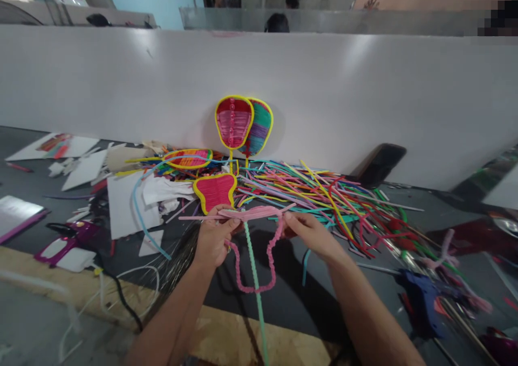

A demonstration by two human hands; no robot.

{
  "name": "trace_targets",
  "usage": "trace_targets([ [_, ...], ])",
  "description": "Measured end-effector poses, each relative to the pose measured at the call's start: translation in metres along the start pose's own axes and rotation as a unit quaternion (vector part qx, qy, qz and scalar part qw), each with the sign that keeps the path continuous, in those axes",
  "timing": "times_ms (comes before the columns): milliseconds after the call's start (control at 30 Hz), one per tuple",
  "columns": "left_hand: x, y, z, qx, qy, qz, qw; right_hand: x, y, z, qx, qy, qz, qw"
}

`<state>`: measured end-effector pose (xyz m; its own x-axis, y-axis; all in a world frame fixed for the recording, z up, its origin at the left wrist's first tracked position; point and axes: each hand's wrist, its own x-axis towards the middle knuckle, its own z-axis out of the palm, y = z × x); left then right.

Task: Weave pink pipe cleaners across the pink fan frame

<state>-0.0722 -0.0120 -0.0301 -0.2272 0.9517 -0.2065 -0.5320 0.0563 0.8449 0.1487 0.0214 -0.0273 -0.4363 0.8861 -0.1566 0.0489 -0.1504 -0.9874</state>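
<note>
A fan-shaped frame of twisted pink pipe cleaner (272, 263) hangs between my two hands over the dark tabletop. Along its top edge lie several straight light-pink pipe cleaners (263, 212). Down its middle runs a green twisted pipe-cleaner stem (252, 258), crossing the lower curve and reaching toward me. My left hand (214, 236) is closed, pinching the upper left corner and the ends of the pink strands. At the upper right corner, my right hand (305, 230) pinches the frame; its fingertips are partly hidden. Just beyond my left hand sits a red woven piece with a yellow border (215, 192).
Two yellow-edged fans (233, 123) lean against the white partition (121, 85). A heap of loose pipe cleaners (299, 188) spreads behind my hands. To the right are a phone (382, 163) and a blue glue gun (423, 298); to the left, a purple-and-white device (70, 247) and paper sheets (129, 207).
</note>
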Motion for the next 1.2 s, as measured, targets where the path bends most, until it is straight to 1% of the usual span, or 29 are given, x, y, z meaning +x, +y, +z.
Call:
trace_targets([
  [33,0.000,0.000,0.000,0.005,0.002,0.001,1.000,-0.004,-0.004,-0.010,-0.107,0.008,-0.021,0.994],
  [67,0.000,-0.001,0.000,0.015,0.003,0.003,1.000,-0.008,-0.008,-0.020,-0.196,0.038,-0.046,0.979],
  [100,-0.001,-0.002,0.001,0.026,0.002,0.005,1.000,-0.013,-0.014,-0.027,-0.254,0.077,-0.069,0.962],
  [167,-0.003,-0.006,0.003,0.053,-0.011,0.002,0.999,-0.023,-0.025,-0.033,-0.300,0.162,-0.119,0.933],
  [200,-0.004,-0.009,0.004,0.068,-0.026,-0.001,0.997,-0.026,-0.030,-0.030,-0.304,0.199,-0.150,0.919],
  [233,-0.006,-0.012,0.005,0.082,-0.043,-0.006,0.996,-0.029,-0.033,-0.024,-0.307,0.220,-0.184,0.907],
  [267,-0.007,-0.015,0.006,0.096,-0.060,-0.009,0.994,-0.030,-0.034,-0.015,-0.323,0.214,-0.212,0.897],
  [300,-0.009,-0.017,0.007,0.109,-0.075,-0.010,0.991,-0.029,-0.033,-0.005,-0.343,0.188,-0.241,0.888],
  [333,-0.010,-0.020,0.007,0.122,-0.087,-0.006,0.989,-0.028,-0.031,0.005,-0.365,0.144,-0.257,0.883],
  [400,-0.013,-0.022,0.009,0.145,-0.097,0.008,0.985,-0.023,-0.023,0.023,-0.406,0.087,-0.255,0.873],
  [433,-0.015,-0.023,0.009,0.155,-0.100,0.016,0.983,-0.020,-0.019,0.030,-0.426,0.075,-0.244,0.868],
  [500,-0.017,-0.022,0.010,0.174,-0.103,0.025,0.979,-0.017,-0.012,0.037,-0.457,0.077,-0.222,0.858],
  [567,-0.018,-0.021,0.011,0.188,-0.109,0.024,0.976,-0.015,-0.009,0.039,-0.466,0.087,-0.212,0.855],
  [700,-0.019,-0.019,0.011,0.199,-0.118,0.027,0.972,-0.016,-0.011,0.036,-0.432,0.096,-0.210,0.872],
  [833,-0.018,-0.017,0.011,0.152,-0.074,0.061,0.984,-0.016,-0.014,0.032,-0.406,0.102,-0.202,0.885],
  [900,-0.018,-0.015,0.011,0.147,-0.055,0.083,0.984,-0.016,-0.014,0.032,-0.405,0.109,-0.204,0.884],
  [1033,-0.018,-0.015,0.010,0.149,-0.044,0.111,0.982,-0.017,-0.015,0.032,-0.416,0.115,-0.210,0.877],
  [1100,-0.017,-0.015,0.009,0.134,-0.036,0.103,0.985,-0.018,-0.016,0.032,-0.419,0.115,-0.214,0.875],
  [1200,-0.015,-0.016,0.008,0.096,-0.022,0.070,0.993,-0.019,-0.017,0.033,-0.422,0.119,-0.220,0.871],
])
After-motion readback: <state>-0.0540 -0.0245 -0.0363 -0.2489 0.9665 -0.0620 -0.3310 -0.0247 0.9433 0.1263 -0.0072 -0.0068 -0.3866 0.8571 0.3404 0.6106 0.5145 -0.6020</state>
